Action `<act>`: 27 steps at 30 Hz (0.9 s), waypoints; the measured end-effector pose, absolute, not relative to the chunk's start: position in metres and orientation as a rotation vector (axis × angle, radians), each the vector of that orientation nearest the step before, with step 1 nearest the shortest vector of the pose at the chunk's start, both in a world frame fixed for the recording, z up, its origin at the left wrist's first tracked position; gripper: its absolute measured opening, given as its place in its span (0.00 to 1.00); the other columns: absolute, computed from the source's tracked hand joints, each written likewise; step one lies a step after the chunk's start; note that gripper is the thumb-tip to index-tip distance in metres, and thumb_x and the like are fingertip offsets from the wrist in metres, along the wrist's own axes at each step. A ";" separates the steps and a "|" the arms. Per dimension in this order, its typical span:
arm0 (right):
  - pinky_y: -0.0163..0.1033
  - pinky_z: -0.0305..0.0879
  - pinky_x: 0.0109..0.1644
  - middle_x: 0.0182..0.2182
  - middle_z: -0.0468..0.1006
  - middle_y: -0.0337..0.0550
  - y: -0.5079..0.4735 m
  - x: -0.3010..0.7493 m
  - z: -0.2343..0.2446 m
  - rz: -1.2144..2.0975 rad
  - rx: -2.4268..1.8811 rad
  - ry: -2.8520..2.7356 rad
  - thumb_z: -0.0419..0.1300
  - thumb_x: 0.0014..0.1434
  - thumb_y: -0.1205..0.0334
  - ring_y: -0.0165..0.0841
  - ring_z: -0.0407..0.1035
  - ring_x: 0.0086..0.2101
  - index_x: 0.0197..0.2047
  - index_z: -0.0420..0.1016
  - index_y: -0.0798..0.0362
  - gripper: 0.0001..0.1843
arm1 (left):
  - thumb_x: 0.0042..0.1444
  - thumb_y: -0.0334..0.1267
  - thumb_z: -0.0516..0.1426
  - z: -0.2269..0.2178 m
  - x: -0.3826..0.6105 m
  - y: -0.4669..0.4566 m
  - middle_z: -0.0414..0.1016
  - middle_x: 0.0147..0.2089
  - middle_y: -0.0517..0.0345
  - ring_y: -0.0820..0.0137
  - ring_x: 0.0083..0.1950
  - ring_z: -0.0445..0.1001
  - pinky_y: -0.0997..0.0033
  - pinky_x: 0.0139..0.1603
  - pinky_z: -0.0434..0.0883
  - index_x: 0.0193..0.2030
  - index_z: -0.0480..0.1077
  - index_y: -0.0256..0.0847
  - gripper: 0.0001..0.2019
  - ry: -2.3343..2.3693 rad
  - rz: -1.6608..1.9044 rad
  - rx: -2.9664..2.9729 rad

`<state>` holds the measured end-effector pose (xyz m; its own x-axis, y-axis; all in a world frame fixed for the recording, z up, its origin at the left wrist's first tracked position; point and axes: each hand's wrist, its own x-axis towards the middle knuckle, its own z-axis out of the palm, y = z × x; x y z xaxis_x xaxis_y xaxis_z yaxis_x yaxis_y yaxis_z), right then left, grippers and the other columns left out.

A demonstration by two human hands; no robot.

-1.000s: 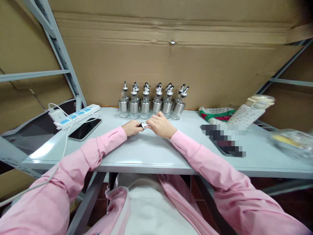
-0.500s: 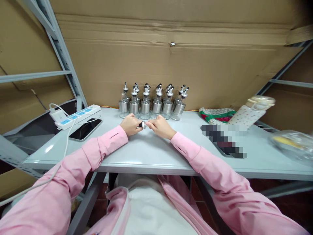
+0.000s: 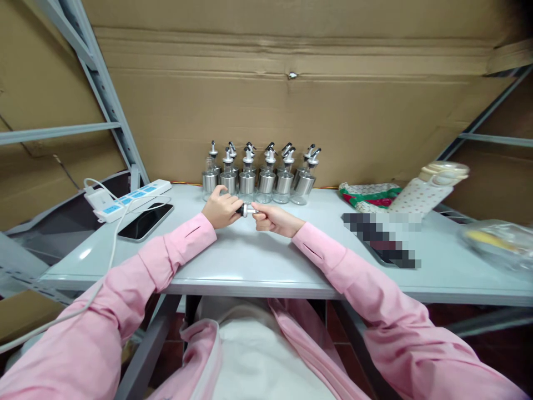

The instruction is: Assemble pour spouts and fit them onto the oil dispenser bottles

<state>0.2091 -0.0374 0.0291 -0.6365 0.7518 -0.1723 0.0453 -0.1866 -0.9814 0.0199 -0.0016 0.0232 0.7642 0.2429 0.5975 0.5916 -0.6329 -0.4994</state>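
Note:
A pourer spout (image 3: pixel 245 210) with a black base and a silvery collar lies sideways between my hands, above the table. My left hand (image 3: pixel 221 208) is closed around its dark end, with the index finger lifted. At the other end, my right hand (image 3: pixel 278 219) pinches the thin metal tip between thumb and fingers. Just behind my hands stand several glass bottles (image 3: pixel 266 181) with steel sleeves, in two rows. Most carry pourer spouts with black flaps; the front-left bottle (image 3: pixel 209 179) shows a bare glass neck.
On the left of the table (image 3: pixel 250 261) are a phone (image 3: pixel 145 221), a white power strip (image 3: pixel 135 198) and a cable. To the right lie a patterned bag (image 3: pixel 368 195), a white dotted flask (image 3: pixel 428 191), a pixelated dark object (image 3: pixel 381 240) and a plastic-wrapped bowl (image 3: pixel 499 244). Cardboard (image 3: pixel 333 122) stands behind.
My right hand has shifted slightly right and now grips the spout's tip, leaving more of the spout showing. My left index finger has risen.

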 end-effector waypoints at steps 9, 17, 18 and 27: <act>0.32 0.35 0.22 0.16 0.46 0.28 -0.038 0.202 0.022 1.511 -0.953 -1.688 0.51 0.55 0.43 0.21 0.38 0.18 0.19 0.52 0.53 0.25 | 0.50 0.31 0.47 0.022 0.020 0.000 0.73 0.24 0.57 0.68 0.27 0.70 0.60 0.46 0.59 0.28 0.64 0.39 0.06 -0.951 -0.603 -2.421; 0.33 0.49 0.28 0.17 0.59 0.33 -0.037 0.206 0.020 0.704 -1.048 -2.021 0.48 0.58 0.53 0.24 0.52 0.20 0.24 0.63 0.55 0.17 | 0.51 0.31 0.47 0.019 0.016 -0.006 0.71 0.23 0.61 0.71 0.25 0.68 0.61 0.50 0.58 0.31 0.62 0.40 0.05 -0.906 -0.702 -2.553; 0.33 0.50 0.29 0.18 0.62 0.33 -0.037 0.207 0.020 0.588 -1.063 -2.052 0.49 0.58 0.54 0.25 0.54 0.21 0.27 0.65 0.55 0.15 | 0.50 0.32 0.47 0.019 0.015 -0.007 0.71 0.23 0.62 0.72 0.25 0.67 0.61 0.51 0.58 0.32 0.63 0.39 0.05 -0.885 -0.724 -2.571; 0.37 0.58 0.39 0.33 0.72 0.46 -0.034 0.215 0.018 0.079 -0.879 -2.179 0.50 0.60 0.54 0.33 0.64 0.34 0.39 0.68 0.55 0.13 | 0.55 0.42 0.46 0.019 0.011 -0.007 0.70 0.22 0.64 0.74 0.22 0.65 0.59 0.53 0.58 0.32 0.63 0.38 0.11 -0.776 -0.815 -2.700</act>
